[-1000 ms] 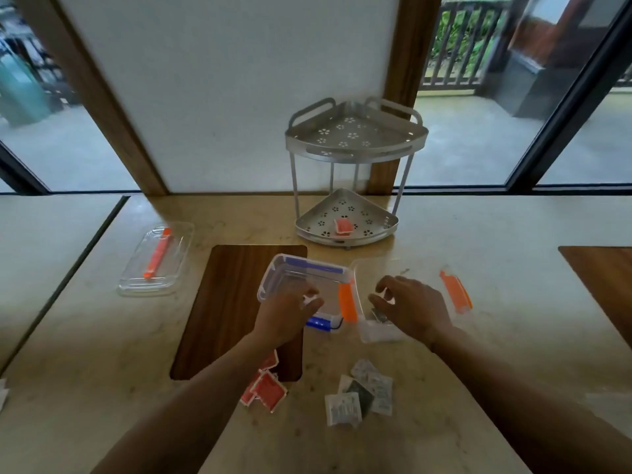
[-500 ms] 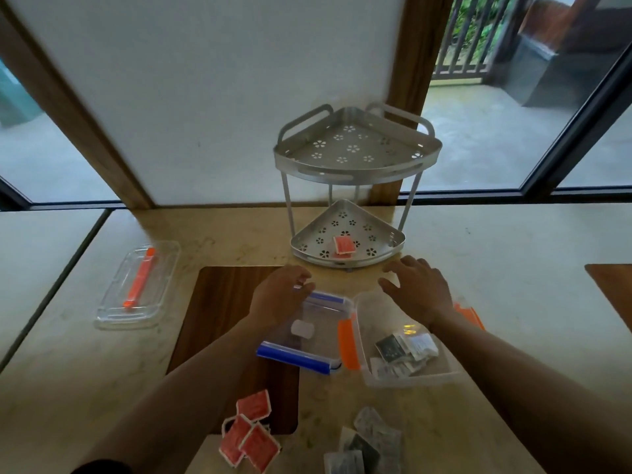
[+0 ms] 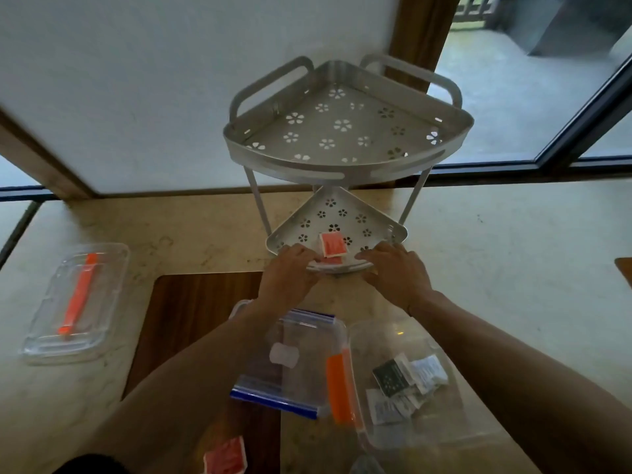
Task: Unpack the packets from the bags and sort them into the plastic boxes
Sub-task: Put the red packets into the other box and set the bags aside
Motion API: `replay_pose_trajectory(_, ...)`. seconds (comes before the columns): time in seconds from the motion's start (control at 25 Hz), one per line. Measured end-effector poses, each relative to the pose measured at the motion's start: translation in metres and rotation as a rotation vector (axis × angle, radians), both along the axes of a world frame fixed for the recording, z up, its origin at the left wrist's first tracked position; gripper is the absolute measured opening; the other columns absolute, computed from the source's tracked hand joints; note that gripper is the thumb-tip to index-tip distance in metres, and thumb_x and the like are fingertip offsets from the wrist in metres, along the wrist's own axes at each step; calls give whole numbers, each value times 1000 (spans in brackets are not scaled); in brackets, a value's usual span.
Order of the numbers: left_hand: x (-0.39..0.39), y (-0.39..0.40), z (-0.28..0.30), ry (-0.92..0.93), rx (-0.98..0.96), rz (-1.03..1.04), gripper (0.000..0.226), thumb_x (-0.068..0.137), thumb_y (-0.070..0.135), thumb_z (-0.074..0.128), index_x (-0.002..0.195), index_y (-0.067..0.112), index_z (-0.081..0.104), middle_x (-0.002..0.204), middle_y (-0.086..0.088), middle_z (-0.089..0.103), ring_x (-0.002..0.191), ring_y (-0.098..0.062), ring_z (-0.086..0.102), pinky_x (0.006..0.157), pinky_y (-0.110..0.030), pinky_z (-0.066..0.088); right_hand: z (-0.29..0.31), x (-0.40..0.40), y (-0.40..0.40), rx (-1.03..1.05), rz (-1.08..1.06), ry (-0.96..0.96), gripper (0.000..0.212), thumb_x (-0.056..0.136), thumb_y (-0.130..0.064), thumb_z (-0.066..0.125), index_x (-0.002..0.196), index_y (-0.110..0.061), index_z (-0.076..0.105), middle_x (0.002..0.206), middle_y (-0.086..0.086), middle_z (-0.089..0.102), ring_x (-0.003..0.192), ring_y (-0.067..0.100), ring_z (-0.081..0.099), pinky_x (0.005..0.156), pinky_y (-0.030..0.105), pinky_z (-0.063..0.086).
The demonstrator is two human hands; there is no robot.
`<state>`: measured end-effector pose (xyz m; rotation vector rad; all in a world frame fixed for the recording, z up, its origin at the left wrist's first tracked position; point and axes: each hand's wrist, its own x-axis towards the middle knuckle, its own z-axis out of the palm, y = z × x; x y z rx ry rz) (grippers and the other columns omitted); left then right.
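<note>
From the head camera, a two-tier corner rack [image 3: 345,131] of matte grey metal, punched with flower-shaped holes, stands on the pale, stone-like surface [image 3: 496,241]. On its lower shelf lies a flat, square red packet [image 3: 332,244]. Both hands have come forward to the front rim of that shelf since half a second ago, when they hovered over the boxes. The left hand [image 3: 289,271] rests on the rim just left of the packet, the right hand [image 3: 396,271] just right of it; the fingers of both are loosely spread and grip nothing (neither touches the packet itself). Nearer than the rack, a clear plastic box with blue clips [image 3: 290,360] sits empty beside a clear box with an orange clip [image 3: 410,381] holding white and black sachets [image 3: 407,381]. Far left of the rack lies a transparent lid [image 3: 75,302]. A second red packet [image 3: 225,456] shows at the bottom edge.
</note>
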<state>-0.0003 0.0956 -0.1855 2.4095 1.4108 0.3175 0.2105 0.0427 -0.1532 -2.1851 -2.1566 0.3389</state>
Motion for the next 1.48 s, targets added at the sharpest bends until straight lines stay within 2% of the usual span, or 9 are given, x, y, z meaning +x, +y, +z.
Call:
replay_pose_trajectory(0.24, 7, 13, -13, 9, -3, -6, 23, 87, 25, 68, 109, 20, 71, 113, -5, 65, 103, -23, 56, 86, -33, 45, -16, -8, 24, -8, 43, 33, 32, 87, -40, 63, 119, -37, 64, 120, -1, 64, 110, 24, 58, 93, 47, 49)
replay_pose_trajectory(0.48, 5, 13, -12, -83, -29, 42, 20, 93, 28, 61, 108, 20, 73, 107, -5, 68, 99, -23, 57, 82, -33, 45, -16, -14, 27, 37, 27, 94, 18, 90, -33, 63, 105, -32, 72, 112, -4, 69, 102, 20, 59, 91, 41, 48)
replay_pose_trajectory(0.68, 4, 4, 16, -180, 15, 64, 17, 93, 28, 61, 102, 20, 73, 104, -2, 70, 99, -19, 60, 84, -31, 48, 12, -19, 17, 95, -16, 138, 14, 92, -29, 60, 96, -25, 72, 105, -2, 71, 97, 19, 62, 81, 31, 50)
replay_pose_trajectory(0.76, 0, -3, 32, -229, 3, 112, 17, 93, 29, 60, 102, 21, 72, 108, 1, 68, 102, -15, 58, 85, -24, 43, 29, -24, 12, 106, -18, 169, 13, 91, -29, 60, 96, -24, 71, 105, -2, 71, 95, 17, 64, 77, 27, 50)
replay_pose_trajectory(0.84, -6, -11, 50, -276, 8, 160, 17, 92, 30, 61, 103, 22, 71, 111, 3, 67, 105, -13, 57, 85, -20, 38, 51, -30, 5, 107, -34, 230, 12, 91, -30, 61, 97, -24, 70, 109, -1, 70, 95, 16, 64, 77, 26, 52)
replay_pose_trajectory(1.0, -22, -34, 88, -355, -13, 178, 15, 92, 28, 63, 102, 21, 72, 109, 0, 68, 101, -14, 60, 84, -23, 47, 92, -46, -18, 101, -10, 238, 15, 93, -31, 57, 97, -23, 69, 106, 0, 70, 82, 11, 59, 79, 29, 56)
replay_pose_trajectory(1.16, -40, -66, 115, -477, -82, 140, 13, 91, 20, 65, 100, 15, 72, 106, -2, 70, 95, -14, 65, 79, -21, 54, 110, -62, -49, 78, 57, 355, 6, 88, -28, 64, 92, -25, 67, 103, -1, 69, 92, 15, 63, 85, 33, 56)
replay_pose_trajectory(1.32, -52, -96, 130, -443, -82, 64, 13, 90, 16, 65, 100, 11, 72, 106, -3, 70, 95, -8, 60, 76, -6, 42, 117, -77, -75, 52, 162, 411, 12, 89, -24, 64, 98, -19, 70, 98, -3, 69, 79, 4, 59, 84, 25, 52)
replay_pose_trajectory(1.48, -58, -122, 137, -438, -100, 61, 14, 91, 15, 64, 102, 10, 70, 108, -6, 69, 96, -7, 58, 79, -12, 46, 122, -79, -92, -9, 202, 470, 10, 90, -22, 63, 94, -18, 71, 84, -7, 66, 69, 2, 60, 73, 15, 47)
